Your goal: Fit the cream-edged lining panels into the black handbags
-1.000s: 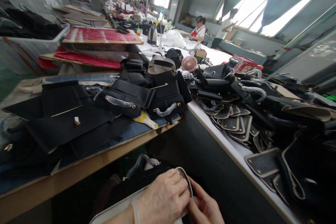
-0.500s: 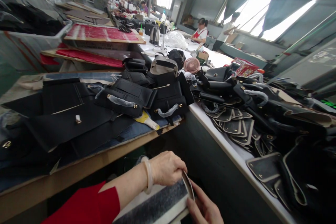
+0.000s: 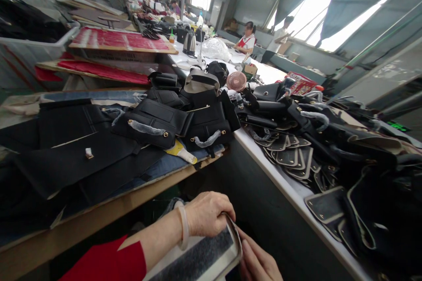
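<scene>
The bag piece (image 3: 198,259), pale with a broad dark strip and a rounded corner, is at six o'clock from the middle of the view, below the gap between two worktops. The left hand (image 3: 211,214), at six o'clock, has its fingers curled down and closed on the rim near that corner. The right hand (image 3: 260,263), at five o'clock, lays its narrow-set fingers against the outer side of the same edge; whether they pinch it cannot be told. The likeliest trouble is the rim creasing or twisting, since the hold seems to bear on a thin edge around a curve. If the left fingers slipped, the piece could drop into the dark gap; what supports it underneath is hidden. The bracelet (image 3: 183,224) sits over the pale face and could scuff it, though contact cannot be made out. Toward eight o'clock runs the front edge of the left worktop (image 3: 132,194), with a black bag (image 3: 150,118) among others at nine. Near four o'clock, flaps (image 3: 290,156) overlap loosely on the right worktop (image 3: 292,189); a stray elbow could send those nearest its edge sliding off.
</scene>
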Demonstrator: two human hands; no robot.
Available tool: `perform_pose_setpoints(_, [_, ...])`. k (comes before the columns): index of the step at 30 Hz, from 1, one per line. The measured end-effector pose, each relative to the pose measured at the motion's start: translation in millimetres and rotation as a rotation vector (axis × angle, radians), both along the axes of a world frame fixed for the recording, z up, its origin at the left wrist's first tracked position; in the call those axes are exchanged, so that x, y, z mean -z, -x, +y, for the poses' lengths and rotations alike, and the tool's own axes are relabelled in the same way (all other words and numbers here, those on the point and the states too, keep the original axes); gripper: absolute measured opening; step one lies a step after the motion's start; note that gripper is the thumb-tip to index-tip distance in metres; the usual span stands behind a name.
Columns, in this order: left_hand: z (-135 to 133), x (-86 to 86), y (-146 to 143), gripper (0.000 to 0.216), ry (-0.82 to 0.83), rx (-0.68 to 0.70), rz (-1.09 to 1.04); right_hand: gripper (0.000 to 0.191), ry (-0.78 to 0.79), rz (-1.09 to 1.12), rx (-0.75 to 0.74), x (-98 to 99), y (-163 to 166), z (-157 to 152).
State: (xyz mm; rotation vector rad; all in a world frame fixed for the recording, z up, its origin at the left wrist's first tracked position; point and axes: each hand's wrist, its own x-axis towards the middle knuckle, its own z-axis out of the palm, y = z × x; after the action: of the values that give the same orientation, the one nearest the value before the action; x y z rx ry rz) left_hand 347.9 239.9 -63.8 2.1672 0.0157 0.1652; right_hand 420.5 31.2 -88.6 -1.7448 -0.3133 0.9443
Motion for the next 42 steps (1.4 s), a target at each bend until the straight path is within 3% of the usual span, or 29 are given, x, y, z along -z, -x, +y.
perform_pose_setpoints(4, [-1,-1.0,0,0.031,0.011,0.004,-0.009,0.065,0.0,0.047,-0.081,-3.9,-16,9])
perform_pose_setpoints(9, [-1,-0.3,3,0.028,0.006,0.009,-0.044,0.055,-0.076,0.318,-0.089,-8.5,-17,30])
perform_pose_setpoints(13, [-1,0.1,5,0.028,0.014,0.006,-0.058,0.053,-0.119,0.419,-0.186,-20.5,-16,37])
perform_pose_setpoints(22, [-3,-1.8,9,0.029,0.009,0.024,-0.067,0.042,0.012,0.508,-0.449,-38.6,-47,48])
perform_pose_setpoints(37, [-5,1.6,9,0.025,0.041,0.029,-0.05,0.018,0.307,0.132,-0.717,-55.3,-49,68])
perform_pose_setpoints(42, [-5,1.5,11,0.022,0.084,-0.008,-0.002,0.021,0.414,0.083,-0.831,-57.0,-54,78])
